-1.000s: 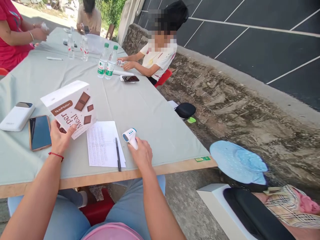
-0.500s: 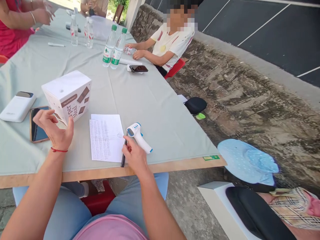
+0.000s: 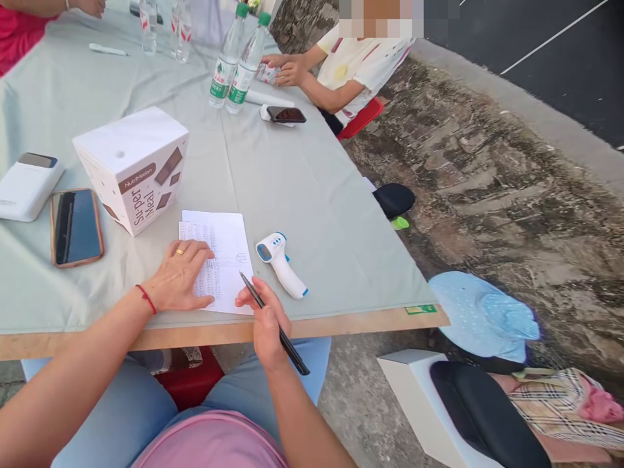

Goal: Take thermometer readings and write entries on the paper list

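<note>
My left hand rests on the left part of a sheet of paper with handwritten rows, its fingers spread and holding nothing. A black pen is gripped in my right hand, its tip pointing up and left over the paper's lower right part. Just right of the sheet lies a white and blue infrared thermometer. Behind my left hand stands a white NutriMotion box. A phone in a brown case lies to the left, beside a white power bank.
Two green-capped water bottles stand farther back, near a dark phone. Across the table sits a person in a white shirt; another person's arm shows at far left. A blue hat is off the table's right side.
My left hand has come down from beside the box onto the paper. My right hand has picked the black pen up off the table. The view has shifted slightly.
</note>
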{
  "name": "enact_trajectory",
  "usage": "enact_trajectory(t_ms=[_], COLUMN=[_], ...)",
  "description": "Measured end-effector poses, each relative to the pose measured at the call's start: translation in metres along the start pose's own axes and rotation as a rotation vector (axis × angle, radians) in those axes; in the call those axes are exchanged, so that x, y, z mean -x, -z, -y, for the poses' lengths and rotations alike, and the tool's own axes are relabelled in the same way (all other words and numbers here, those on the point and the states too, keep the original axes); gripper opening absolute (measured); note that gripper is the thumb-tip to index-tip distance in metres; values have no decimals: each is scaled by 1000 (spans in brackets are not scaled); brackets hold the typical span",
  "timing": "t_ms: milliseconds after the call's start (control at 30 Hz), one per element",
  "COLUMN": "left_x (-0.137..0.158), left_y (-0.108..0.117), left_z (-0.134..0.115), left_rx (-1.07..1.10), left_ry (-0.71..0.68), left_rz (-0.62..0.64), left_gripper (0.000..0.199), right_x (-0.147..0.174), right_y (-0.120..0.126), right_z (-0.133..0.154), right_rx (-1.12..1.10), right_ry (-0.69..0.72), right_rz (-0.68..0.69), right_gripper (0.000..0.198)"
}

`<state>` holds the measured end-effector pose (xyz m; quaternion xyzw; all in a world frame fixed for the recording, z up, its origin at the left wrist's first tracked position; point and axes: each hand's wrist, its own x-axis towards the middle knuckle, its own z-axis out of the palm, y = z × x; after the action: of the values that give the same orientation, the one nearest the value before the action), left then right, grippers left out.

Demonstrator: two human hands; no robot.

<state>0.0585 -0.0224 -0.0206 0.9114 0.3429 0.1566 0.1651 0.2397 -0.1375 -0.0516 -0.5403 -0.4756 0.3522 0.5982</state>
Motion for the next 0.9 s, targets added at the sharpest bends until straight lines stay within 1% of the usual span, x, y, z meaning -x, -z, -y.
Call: enact_trajectory(t_ms=[67,167,233,333,400,467,567,667,767,900], left_x=[-1,-1,-1,-2,-2,-2,-2,-2,-2,-2], left_y=[-1,-2,-3,-4,-5,-5,-5,-6,-6,-7], left_z=[-1,-3,-3,-5,-6,-7,-8,-9,-9,-9], left_rx=[-27,-44,-47,-62,-74,-85,-93,-84,-72,-59], left_ry=[-4,-7,-5,10,23,32,45,51,50,53], left_rz=[21,44,45,47,55,65,64,53,50,44], left_gripper=[62,61,60,59,59,60,60,59,59,59], right_x=[1,4,6,5,2,-1,-2,-1,-1,-3], right_y=[-1,-2,-1,0,0,0,-3,-7,-10,-11], right_z=[2,-2,-6,-6,-3,1,2,-1,-3,-2], right_rx=[18,91,96,80,119,188,271,299,340,376], right_ry=[-56,-121,-134,-89,-30,0,-42,-79,-47,-12], right_rz=[45,26,18,78,128,156,99,35,48,95], right_gripper=[36,22,16,15,17,17,10,5,4,9])
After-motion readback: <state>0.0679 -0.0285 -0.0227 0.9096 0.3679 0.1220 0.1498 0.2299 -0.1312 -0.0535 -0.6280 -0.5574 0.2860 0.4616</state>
